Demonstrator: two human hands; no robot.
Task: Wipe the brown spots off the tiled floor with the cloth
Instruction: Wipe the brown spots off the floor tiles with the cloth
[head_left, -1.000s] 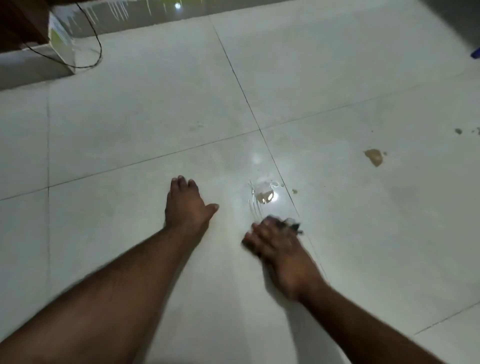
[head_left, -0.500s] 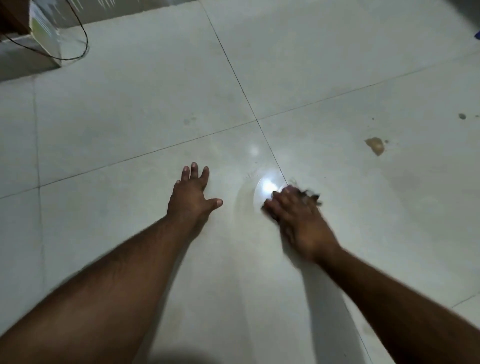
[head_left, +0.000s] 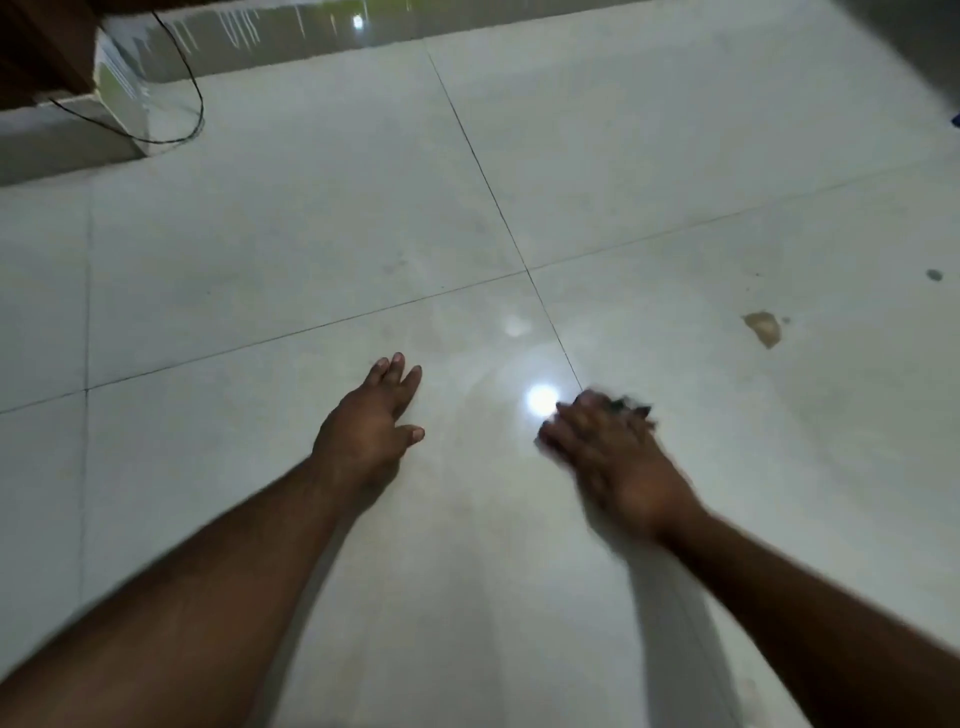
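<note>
right hand (head_left: 610, 457) was blurred mid-stroke, pressing a dark cloth (head_left: 631, 408) to the tiled floor (head_left: 311, 234); only a dark scrap of it showed past the fingertips, so whether the fingers curled round it or lay flat on top i couldn't tell. left hand (head_left: 371, 421) was flat on the floor just beside the wiped patch, fingers fairly straight, thumb out, holding nothing, looked like a brace. change: a second ago a wet brownish spot sat by the grout line (head_left: 519, 254) just ahead of the right hand; half a second ago the hand had slid over it; now nothing brown showed there, only the lamp glare (head_left: 542, 401) and a faint smear. that spot read as gone or still under the hand, glare hid the rest. farther right, the bigger brown spot (head_left: 762, 328) was untouched, and a small dark speck (head_left: 934, 275) beyond it too. so task partly done; next wipe likely needs a reach right. far left, a black cable (head_left: 195, 111) looped by a step.
</note>
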